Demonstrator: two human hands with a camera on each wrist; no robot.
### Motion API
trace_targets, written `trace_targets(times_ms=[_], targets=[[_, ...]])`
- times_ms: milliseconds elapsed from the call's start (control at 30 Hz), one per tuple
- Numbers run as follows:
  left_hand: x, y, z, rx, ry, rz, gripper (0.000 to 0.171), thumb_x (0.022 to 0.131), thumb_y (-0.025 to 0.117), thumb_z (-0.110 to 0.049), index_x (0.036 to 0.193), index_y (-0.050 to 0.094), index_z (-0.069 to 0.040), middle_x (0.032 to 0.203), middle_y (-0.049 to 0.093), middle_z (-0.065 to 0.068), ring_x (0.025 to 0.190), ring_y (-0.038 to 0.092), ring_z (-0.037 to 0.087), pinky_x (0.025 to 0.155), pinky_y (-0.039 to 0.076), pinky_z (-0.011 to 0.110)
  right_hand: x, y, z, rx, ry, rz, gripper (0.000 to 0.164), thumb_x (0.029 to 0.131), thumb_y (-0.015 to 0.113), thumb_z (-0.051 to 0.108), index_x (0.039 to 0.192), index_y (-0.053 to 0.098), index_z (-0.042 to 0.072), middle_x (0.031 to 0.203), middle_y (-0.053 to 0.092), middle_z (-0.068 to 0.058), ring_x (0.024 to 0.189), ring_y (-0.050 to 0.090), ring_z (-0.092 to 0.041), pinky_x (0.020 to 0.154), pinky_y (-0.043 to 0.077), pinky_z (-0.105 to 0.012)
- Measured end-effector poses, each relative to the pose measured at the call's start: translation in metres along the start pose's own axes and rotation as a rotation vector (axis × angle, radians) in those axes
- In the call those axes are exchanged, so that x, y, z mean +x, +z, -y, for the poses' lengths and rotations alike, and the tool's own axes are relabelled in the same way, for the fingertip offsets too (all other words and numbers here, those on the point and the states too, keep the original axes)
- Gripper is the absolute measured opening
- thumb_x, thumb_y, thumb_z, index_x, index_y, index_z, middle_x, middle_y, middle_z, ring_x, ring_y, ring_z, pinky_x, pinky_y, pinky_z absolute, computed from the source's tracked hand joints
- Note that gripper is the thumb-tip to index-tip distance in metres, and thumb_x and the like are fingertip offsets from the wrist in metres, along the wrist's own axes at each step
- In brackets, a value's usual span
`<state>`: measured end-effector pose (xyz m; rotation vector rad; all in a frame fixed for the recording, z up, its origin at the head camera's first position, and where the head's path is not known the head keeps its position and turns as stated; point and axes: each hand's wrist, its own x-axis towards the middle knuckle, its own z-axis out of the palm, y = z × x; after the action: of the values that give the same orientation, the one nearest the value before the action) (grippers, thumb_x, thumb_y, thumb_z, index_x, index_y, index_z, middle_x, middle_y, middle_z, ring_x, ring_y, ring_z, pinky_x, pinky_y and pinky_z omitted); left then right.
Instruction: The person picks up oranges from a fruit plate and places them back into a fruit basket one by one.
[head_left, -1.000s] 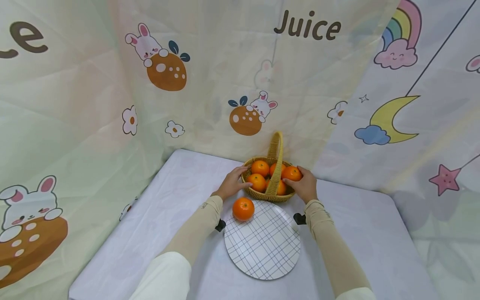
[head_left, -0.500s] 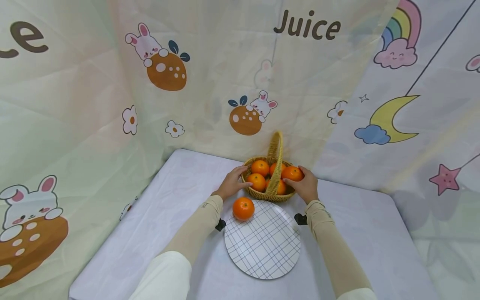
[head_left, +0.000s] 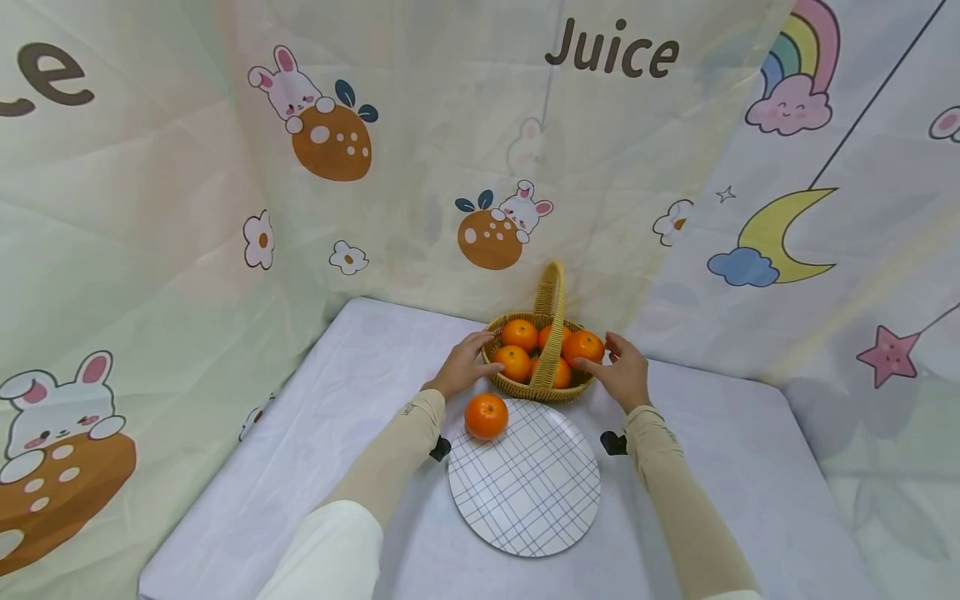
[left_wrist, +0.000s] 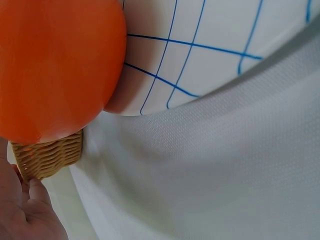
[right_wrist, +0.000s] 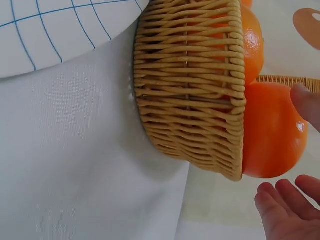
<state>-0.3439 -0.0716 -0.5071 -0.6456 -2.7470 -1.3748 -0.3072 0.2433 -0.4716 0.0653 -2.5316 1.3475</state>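
A wicker basket (head_left: pixel 535 388) with a tall arched handle holds several oranges, at the back of the table. My left hand (head_left: pixel 459 369) holds the basket's left side, thumb along the front rim; in the left wrist view the basket's wall (left_wrist: pixel 47 157) meets my fingers. At the right side, my right hand (head_left: pixel 625 375) is spread around the rightmost orange (head_left: pixel 583 348). In the right wrist view, my fingers stand apart from this orange (right_wrist: pixel 272 132), while the thumb overlaps its edge; contact cannot be told. Another orange (head_left: pixel 486 417) sits on the plate's back left.
A round white plate (head_left: pixel 532 500) with a blue grid pattern lies just in front of the basket. A white cloth (head_left: pixel 397 333) covers the table. Behind the basket hangs a printed curtain (head_left: pixel 420 167) with rabbits and flowers.
My right hand has moved slightly right and its fingers have spread away from the rightmost orange. The left hand, basket and plate stay in place.
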Motion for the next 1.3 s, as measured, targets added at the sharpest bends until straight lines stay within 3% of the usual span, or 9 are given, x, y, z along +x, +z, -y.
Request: trace_targets(times_ms=[533, 833, 967, 1200, 1300], targets=[[-0.002, -0.001, -0.004, -0.010, -0.013, -0.008, 0.072, 0.088, 0.074, -0.032, 0.145, 0.043, -0.001, 0.151, 0.039, 0.007, 0.138, 0.037, 0.022, 0.110, 0.036, 0.034, -0.033, -0.022, -0.009, 0.022, -0.026, 0.031, 0.071, 0.078, 0.084, 0.030, 0.136, 0.055, 0.000, 0.134, 0.058, -0.015, 0.122, 0.056, -0.032, 0.098, 0.046, -0.036], [0.000, 0.000, -0.001, -0.010, -0.005, -0.008, 0.073, 0.087, 0.075, -0.033, 0.144, 0.044, -0.001, 0.151, 0.040, 0.007, 0.139, 0.036, 0.022, 0.111, 0.035, 0.035, -0.046, -0.020, 0.001, 0.189, -0.152, 0.112, 0.050, 0.079, 0.082, 0.008, 0.125, 0.064, -0.001, 0.122, 0.065, -0.017, 0.113, 0.061, -0.039, 0.090, 0.050, -0.025], [0.000, 0.000, -0.002, -0.004, -0.003, -0.009, 0.072, 0.087, 0.075, -0.032, 0.144, 0.044, 0.000, 0.151, 0.040, 0.008, 0.138, 0.037, 0.022, 0.110, 0.036, 0.034, -0.054, -0.016, 0.019, 0.241, -0.236, 0.166, 0.046, 0.079, 0.081, 0.002, 0.121, 0.065, -0.005, 0.118, 0.066, -0.020, 0.109, 0.062, -0.042, 0.089, 0.051, -0.037], [-0.001, -0.001, -0.002, 0.001, -0.006, -0.009, 0.072, 0.087, 0.074, -0.032, 0.144, 0.044, 0.000, 0.151, 0.040, 0.007, 0.138, 0.037, 0.022, 0.110, 0.037, 0.034, -0.061, 0.001, 0.026, 0.305, -0.340, 0.239, 0.041, 0.078, 0.080, 0.001, 0.116, 0.067, -0.008, 0.113, 0.067, -0.023, 0.103, 0.062, -0.046, 0.087, 0.053, -0.036], [-0.001, -0.001, -0.003, 0.009, -0.004, -0.003, 0.072, 0.088, 0.074, -0.032, 0.144, 0.043, 0.000, 0.150, 0.040, 0.007, 0.138, 0.038, 0.021, 0.110, 0.037, 0.032, -0.070, 0.004, 0.040, 0.304, -0.374, 0.259, 0.039, 0.079, 0.079, -0.003, 0.115, 0.066, -0.011, 0.111, 0.067, -0.027, 0.101, 0.063, -0.046, 0.086, 0.051, -0.047]])
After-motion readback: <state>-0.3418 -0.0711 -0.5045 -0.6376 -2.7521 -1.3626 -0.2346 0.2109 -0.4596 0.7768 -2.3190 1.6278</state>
